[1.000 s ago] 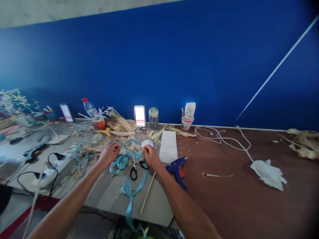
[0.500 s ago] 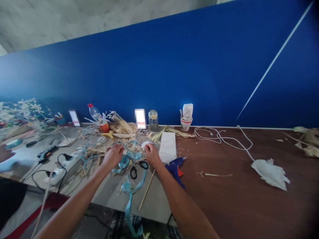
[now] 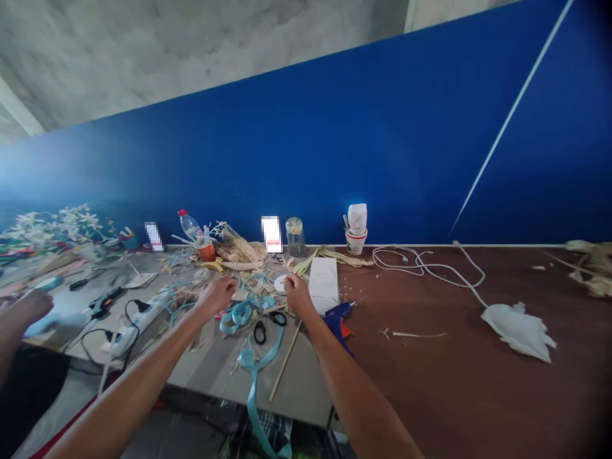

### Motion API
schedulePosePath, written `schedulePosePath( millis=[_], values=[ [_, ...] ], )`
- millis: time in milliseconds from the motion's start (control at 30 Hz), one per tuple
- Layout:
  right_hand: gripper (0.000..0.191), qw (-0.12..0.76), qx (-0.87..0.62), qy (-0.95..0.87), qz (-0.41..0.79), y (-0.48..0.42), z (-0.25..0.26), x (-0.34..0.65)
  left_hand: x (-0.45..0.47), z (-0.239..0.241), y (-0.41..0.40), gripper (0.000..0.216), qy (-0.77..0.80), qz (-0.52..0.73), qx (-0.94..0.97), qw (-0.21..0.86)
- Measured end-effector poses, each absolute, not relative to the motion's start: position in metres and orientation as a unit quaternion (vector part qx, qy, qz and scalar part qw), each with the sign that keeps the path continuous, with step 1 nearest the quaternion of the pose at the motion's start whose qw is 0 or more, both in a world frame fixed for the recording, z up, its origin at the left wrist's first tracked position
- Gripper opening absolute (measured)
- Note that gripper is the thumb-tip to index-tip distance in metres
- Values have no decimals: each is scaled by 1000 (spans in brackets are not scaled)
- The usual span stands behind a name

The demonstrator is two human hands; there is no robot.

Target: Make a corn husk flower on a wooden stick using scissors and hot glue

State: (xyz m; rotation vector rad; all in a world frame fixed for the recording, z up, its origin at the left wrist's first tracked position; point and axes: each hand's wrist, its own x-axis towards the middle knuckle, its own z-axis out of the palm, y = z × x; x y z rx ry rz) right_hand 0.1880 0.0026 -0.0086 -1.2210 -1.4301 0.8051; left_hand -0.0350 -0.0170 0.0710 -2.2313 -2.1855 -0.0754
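Observation:
My left hand (image 3: 217, 294) and my right hand (image 3: 297, 293) both reach out over a heap of dried straw strips and light blue ribbon (image 3: 241, 313). Each hand has its fingers closed in a pinch; what they hold is too small to make out. Black-handled scissors (image 3: 268, 324) lie just in front of the hands. A white roll of tape (image 3: 280, 284) sits beside my right hand. A wooden stick (image 3: 285, 360) lies under my right forearm, and a ribbon tail (image 3: 255, 408) hangs over the table's front edge.
A blue glue gun (image 3: 338, 317) and a white box (image 3: 324, 284) lie right of my right hand. White cable (image 3: 425, 264), crumpled white paper (image 3: 519, 325), a cup (image 3: 356, 237), jar (image 3: 295, 234) and bottle (image 3: 190, 224) stand along the blue wall. Another person's hand (image 3: 26, 309) is at far left.
The view has tilted upward, so more ceiling shows. Both hands stay pinched over the ribbon pile and sit slightly farther out. Another person's hand has come into view at the far left.

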Motion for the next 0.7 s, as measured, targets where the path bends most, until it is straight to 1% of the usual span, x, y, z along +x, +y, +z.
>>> schedulePosePath(
  millis=[167,333,500,700],
  values=[
    [20,517,-506,-604,336,-1,-8,192,-31,47,3,20,-673,42,-738,-24],
    [22,504,-500,-618,339,-6,-9,188,-30,29,9,15,-674,66,-734,-52],
    [24,498,-498,-618,350,-8,-13,186,-35,28,6,23,-680,55,-729,-64],
    [21,493,-495,-618,361,-9,-15,186,-41,31,7,29,-679,30,-729,-79]
  ],
)
